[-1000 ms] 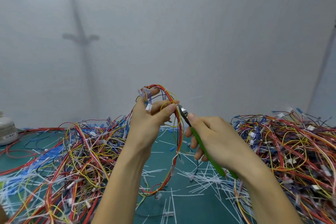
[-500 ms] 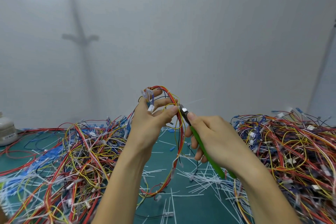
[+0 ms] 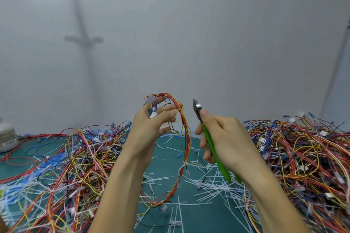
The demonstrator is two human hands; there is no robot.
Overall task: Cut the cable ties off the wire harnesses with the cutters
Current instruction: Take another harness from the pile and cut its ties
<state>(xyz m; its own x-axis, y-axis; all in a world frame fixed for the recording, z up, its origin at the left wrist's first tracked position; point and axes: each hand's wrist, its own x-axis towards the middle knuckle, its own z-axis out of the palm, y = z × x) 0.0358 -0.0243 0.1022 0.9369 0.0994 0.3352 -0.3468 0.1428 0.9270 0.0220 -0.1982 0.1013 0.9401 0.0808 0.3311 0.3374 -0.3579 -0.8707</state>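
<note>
My left hand (image 3: 151, 128) holds up a wire harness (image 3: 186, 138) of red, yellow and orange wires with white connectors at its top. The wires loop over my fingers and hang down to the green mat. A white cable tie (image 3: 181, 114) wraps the bundle just right of my fingertips. My right hand (image 3: 225, 138) grips the green-handled cutters (image 3: 214, 149). Their metal jaws (image 3: 197, 108) point up, a short gap to the right of the harness and not touching it.
A big pile of tangled harnesses (image 3: 66, 166) lies on the left, another pile (image 3: 303, 157) on the right. Cut white tie pieces (image 3: 208, 185) litter the green mat (image 3: 189, 210) between them. A white container (image 3: 6, 136) stands at the far left, in front of a pale wall.
The cutters were at the harness by my left fingertips; they have since pulled away to the right. My left-hand fingers have spread a little.
</note>
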